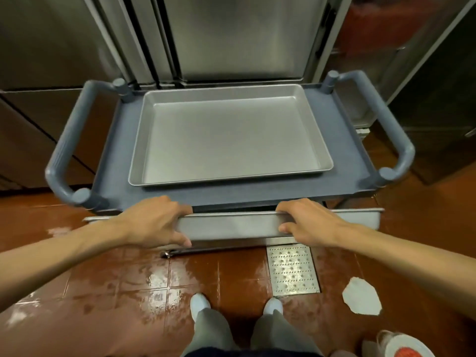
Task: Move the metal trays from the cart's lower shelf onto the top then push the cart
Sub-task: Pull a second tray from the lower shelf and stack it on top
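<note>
Two hands, left hand (154, 221) and right hand (309, 221), clamp the lower tray's (231, 225) rim; no writing shows.

A commercial kitchen is shown. Tall stainless-steel cabinet doors (231, 34), of the kind fitted to upright refrigerators, are seen filling the background, with further steel units (38, 119) at the left. The floor (116, 287) is laid in glossy red-brown quarry tiles, wet in patches, and a perforated metal drain cover (292, 270) is set into it. A grey plastic utility cart (342, 155) carrying a metal sheet tray (229, 135) is parked before the cabinets.
</note>
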Demonstrator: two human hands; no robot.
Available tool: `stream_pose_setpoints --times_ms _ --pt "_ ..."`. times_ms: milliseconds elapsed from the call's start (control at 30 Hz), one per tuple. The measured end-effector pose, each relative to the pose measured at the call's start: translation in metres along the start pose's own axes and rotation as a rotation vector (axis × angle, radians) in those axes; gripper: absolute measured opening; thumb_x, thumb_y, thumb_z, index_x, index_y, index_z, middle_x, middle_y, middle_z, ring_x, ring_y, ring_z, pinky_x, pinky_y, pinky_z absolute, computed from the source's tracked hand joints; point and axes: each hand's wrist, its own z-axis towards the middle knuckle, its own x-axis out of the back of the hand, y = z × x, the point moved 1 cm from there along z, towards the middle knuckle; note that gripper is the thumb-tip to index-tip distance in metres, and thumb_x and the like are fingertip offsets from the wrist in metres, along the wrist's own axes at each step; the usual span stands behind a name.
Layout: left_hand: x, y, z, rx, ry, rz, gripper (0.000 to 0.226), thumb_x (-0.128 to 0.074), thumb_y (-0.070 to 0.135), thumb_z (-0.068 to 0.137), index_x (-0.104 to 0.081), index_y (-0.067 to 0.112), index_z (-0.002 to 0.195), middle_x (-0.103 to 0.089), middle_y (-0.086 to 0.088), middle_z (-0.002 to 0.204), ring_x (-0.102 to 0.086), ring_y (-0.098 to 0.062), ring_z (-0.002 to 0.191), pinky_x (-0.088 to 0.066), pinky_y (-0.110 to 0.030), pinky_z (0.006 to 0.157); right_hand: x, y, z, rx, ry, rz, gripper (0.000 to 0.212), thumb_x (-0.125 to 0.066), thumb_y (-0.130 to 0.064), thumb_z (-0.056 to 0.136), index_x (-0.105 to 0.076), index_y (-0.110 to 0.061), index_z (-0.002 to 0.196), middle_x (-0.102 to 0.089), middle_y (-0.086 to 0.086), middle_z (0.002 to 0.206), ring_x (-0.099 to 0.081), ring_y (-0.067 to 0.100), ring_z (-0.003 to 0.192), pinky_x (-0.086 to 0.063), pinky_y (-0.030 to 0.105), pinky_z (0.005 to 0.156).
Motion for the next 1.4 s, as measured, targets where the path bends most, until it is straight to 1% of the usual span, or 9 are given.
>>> stream_pose_setpoints --times_ms 100,200,267,367,500,767,1000,1233,1400 --pt "0.046 0.000 -0.010 -0.012 0.047 0.003 0.062 -0.063 0.080 0.065 -0.046 0.020 0.068 -0.048 0.001 0.055 -0.042 -0.013 0.052 -0.030 -0.036 0.051 0.048 -0.016 -0.003 0.041 -0.013 -0.008 0.019 -0.065 -0.033 0.084 -0.062 -0.017 0.093 -0.068 0.002 0.088 -0.062 0.023 0.083 -0.052 0.042 0.073" --pt "0.090 -0.004 -0.017 -0.003 0.087 -0.083 0.076 -0.060 0.088 0.057 -0.046 0.013 0.060 -0.038 -0.001 0.049 -0.032 -0.016 0.045 -0.020 -0.031 0.047 0.099 -0.032 0.003 0.109 0.001 -0.026 0.017 -0.069 -0.029 0.083 -0.058 -0.018 0.076 -0.060 -0.004 0.071 -0.056 0.017 0.070 -0.045 0.026 0.062" --pt "0.119 -0.008 -0.021 -0.013 0.091 -0.139 0.077 -0.060 0.089 0.056 -0.054 0.012 0.063 -0.045 -0.003 0.052 -0.038 -0.016 0.048 -0.025 -0.028 0.048 0.133 -0.042 0.006 0.143 0.024 -0.054 0.018 -0.071 -0.027 0.082 -0.059 -0.019 0.071 -0.058 -0.003 0.066 -0.053 0.015 0.064 -0.037 0.021 0.056" --pt "0.165 -0.013 -0.026 -0.046 0.117 -0.172 0.080 -0.056 0.092 0.053 -0.069 0.016 0.076 -0.066 -0.004 0.067 -0.058 -0.018 0.060 -0.042 -0.034 0.055 0.179 -0.054 0.010 0.177 0.049 -0.105 0.022 -0.071 -0.030 0.082 -0.065 -0.008 0.078 -0.063 0.010 0.071 -0.055 0.023 0.065 -0.041 0.032 0.059" --pt "0.227 -0.023 -0.032 -0.093 0.117 -0.324 0.066 -0.068 0.087 0.052 -0.073 0.025 0.074 -0.067 0.001 0.064 -0.059 -0.015 0.055 -0.042 -0.026 0.048 0.242 -0.068 0.006 0.225 0.010 -0.019 0.018 -0.071 -0.033 0.081 -0.067 -0.020 0.069 -0.059 -0.004 0.058 -0.049 0.006 0.051 -0.039 0.023 0.051" --pt "0.308 -0.051 -0.027 -0.079 0.251 -0.369 0.065 -0.072 0.087 0.040 -0.077 0.037 0.080 -0.077 0.006 0.069 -0.073 -0.013 0.063 -0.053 -0.018 0.052 0.334 -0.092 0.012 0.194 0.041 0.029 0.013 -0.074 -0.036 0.076 -0.077 -0.026 0.083 -0.077 -0.009 0.077 -0.070 0.005 0.070 -0.054 0.021 0.065" --pt "0.288 -0.064 0.014 -0.056 0.436 -0.150 0.073 -0.060 0.092 0.049 -0.072 0.024 0.070 -0.066 0.002 0.056 -0.059 -0.014 0.054 -0.044 -0.028 0.049 0.318 -0.078 0.063 0.108 0.286 -0.155 0.008 -0.078 -0.027 0.076 -0.072 -0.022 0.072 -0.069 -0.006 0.061 -0.059 0.004 0.053 -0.042 0.023 0.052" --pt "0.233 -0.076 0.069 -0.014 0.620 0.188 0.062 -0.059 0.081 0.063 -0.051 0.019 0.060 -0.046 0.007 0.047 -0.045 -0.025 0.051 -0.036 -0.030 0.051 0.254 -0.042 0.119 0.019 0.427 -0.258 0.027 -0.076 -0.029 0.077 -0.067 -0.004 0.083 -0.067 0.017 0.076 -0.064 0.037 0.078 -0.054 0.040 0.068" --pt "0.173 -0.081 0.098 0.024 0.670 0.298 0.053 -0.067 0.069 0.071 -0.061 0.016 0.073 -0.072 -0.011 0.072 -0.069 -0.035 0.075 -0.034 -0.032 0.055 0.193 -0.016 0.139 -0.007 0.471 -0.347 0.017 -0.066 -0.024 0.086 -0.066 -0.013 0.099 -0.071 0.014 0.098 -0.063 0.038 0.093 -0.051 0.038 0.071"
